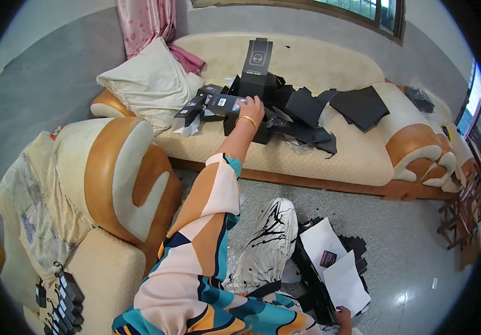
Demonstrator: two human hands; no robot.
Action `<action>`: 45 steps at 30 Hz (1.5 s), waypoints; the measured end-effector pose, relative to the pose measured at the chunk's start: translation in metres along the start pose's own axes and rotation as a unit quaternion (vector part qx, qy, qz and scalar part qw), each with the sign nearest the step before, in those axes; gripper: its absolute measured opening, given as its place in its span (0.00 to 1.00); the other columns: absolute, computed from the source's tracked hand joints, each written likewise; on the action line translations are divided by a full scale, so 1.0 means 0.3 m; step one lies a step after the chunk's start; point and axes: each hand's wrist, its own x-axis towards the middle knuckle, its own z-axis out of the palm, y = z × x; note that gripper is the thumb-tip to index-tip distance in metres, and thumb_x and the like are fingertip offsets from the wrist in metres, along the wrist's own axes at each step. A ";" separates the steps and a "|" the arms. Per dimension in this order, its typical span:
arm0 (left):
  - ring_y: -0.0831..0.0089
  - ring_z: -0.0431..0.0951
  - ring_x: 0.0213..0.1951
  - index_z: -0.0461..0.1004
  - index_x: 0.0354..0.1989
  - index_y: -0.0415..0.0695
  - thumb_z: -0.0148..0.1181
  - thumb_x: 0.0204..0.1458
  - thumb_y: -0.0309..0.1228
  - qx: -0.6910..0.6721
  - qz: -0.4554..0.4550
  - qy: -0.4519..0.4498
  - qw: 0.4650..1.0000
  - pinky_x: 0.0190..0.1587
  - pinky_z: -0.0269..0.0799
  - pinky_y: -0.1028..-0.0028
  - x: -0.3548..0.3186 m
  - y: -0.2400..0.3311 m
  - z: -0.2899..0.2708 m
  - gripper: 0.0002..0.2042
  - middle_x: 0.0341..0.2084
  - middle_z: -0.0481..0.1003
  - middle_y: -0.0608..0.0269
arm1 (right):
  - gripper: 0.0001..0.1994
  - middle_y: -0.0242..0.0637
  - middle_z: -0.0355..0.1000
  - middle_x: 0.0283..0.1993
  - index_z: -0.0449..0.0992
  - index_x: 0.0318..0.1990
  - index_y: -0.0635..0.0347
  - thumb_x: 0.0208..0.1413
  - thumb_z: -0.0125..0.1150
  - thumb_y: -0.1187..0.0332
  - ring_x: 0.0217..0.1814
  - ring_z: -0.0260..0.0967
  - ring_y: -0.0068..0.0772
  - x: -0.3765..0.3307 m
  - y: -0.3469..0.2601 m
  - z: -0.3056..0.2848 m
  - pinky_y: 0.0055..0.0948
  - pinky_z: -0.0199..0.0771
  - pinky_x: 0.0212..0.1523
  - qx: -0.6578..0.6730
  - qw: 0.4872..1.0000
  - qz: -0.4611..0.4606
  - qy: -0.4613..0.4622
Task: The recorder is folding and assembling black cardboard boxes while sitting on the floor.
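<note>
1. Row of small black boxes (65, 301), lower left: finished-looking packs lie in a line on the near armchair's seat cushion (106, 273), well apart from either hand.
2. Cream pillow (151, 84), upper left: it leans at the sofa's (330, 151) end, just beside the box pile; a reach should pass to its right.
3. Slim black carton (226, 104), centre: it lies flat on the sofa seat among similar cartons, in front of an upright black box (256, 64).
4. Left hand (251, 109), wearing a gold bangle: arm stretched forward, fingers bent down over the carton's right end, touching it. Whether the grip has closed cannot be told. A sound pick likely takes the carton by its long edges and lifts it straight up, so neighbouring cartons stay put.
5. Loose black card sheets (360, 106), right of centre: spread over the seat, clear of the reach.
6. Right hand (342, 318), lower right: only its edge shows beside white sheets (344, 282) on the floor; its state cannot be told.
</note>
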 end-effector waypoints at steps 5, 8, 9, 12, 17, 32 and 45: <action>0.53 0.67 0.45 0.70 0.42 0.40 0.43 0.50 0.33 0.015 0.048 0.000 0.999 0.34 0.67 0.46 0.016 -0.036 0.060 0.15 0.42 0.67 0.51 | 0.14 0.46 0.72 0.29 0.76 0.35 0.57 0.35 0.57 0.66 0.33 0.71 0.43 -0.040 -0.093 -0.049 0.33 0.70 0.39 0.011 0.999 0.044 0.005; 0.58 0.76 0.33 0.75 0.31 0.42 0.46 0.47 0.32 -0.130 0.014 0.044 0.990 0.30 0.72 0.55 0.040 -0.042 0.040 0.11 0.29 0.74 0.52 | 0.13 0.46 0.72 0.30 0.76 0.33 0.55 0.36 0.56 0.64 0.33 0.71 0.44 -0.067 -0.095 -0.050 0.34 0.70 0.39 0.016 0.995 0.100 -0.017; 0.61 0.76 0.32 0.75 0.29 0.43 0.47 0.46 0.31 -0.090 0.065 0.045 0.993 0.29 0.73 0.60 0.057 -0.066 0.035 0.09 0.27 0.74 0.54 | 0.13 0.46 0.72 0.31 0.77 0.32 0.55 0.37 0.54 0.64 0.34 0.70 0.44 -0.066 -0.072 -0.033 0.35 0.70 0.40 -0.031 0.997 0.070 -0.026; 0.66 0.77 0.30 0.75 0.24 0.44 0.49 0.45 0.29 -0.051 0.021 0.041 0.998 0.28 0.73 0.69 0.078 -0.162 -0.087 0.08 0.25 0.75 0.55 | 0.14 0.47 0.72 0.32 0.76 0.33 0.57 0.38 0.54 0.62 0.37 0.69 0.47 -0.049 -0.030 0.011 0.37 0.68 0.42 -0.051 0.997 0.043 -0.040; 0.59 0.76 0.30 0.73 0.29 0.45 0.53 0.44 0.33 -0.056 -0.066 0.050 0.995 0.30 0.70 0.61 0.049 -0.411 -0.365 0.07 0.26 0.74 0.56 | 0.15 0.45 0.72 0.34 0.75 0.35 0.56 0.38 0.51 0.62 0.38 0.69 0.46 -0.034 -0.076 -0.015 0.36 0.68 0.43 -0.028 1.000 0.001 -0.011; 0.81 0.63 0.23 0.64 0.15 0.39 0.55 0.42 0.26 -0.770 0.267 0.030 0.578 0.36 0.62 0.76 -0.460 0.217 -0.917 0.09 0.12 0.62 0.69 | 0.15 0.51 0.69 0.35 0.70 0.39 0.60 0.45 0.48 0.63 0.37 0.67 0.50 -0.090 -0.369 -0.242 0.39 0.67 0.40 0.069 0.996 -0.059 -0.012; 0.88 0.62 0.18 0.68 0.15 0.40 0.49 0.53 0.41 -0.866 0.141 -0.360 0.319 0.19 0.57 0.84 -0.815 0.827 -0.822 0.19 0.15 0.68 0.74 | 0.15 0.37 0.70 0.34 0.70 0.40 0.61 0.51 0.52 0.59 0.37 0.66 0.28 -0.213 -0.844 -0.680 0.25 0.64 0.36 0.435 0.839 -0.245 0.218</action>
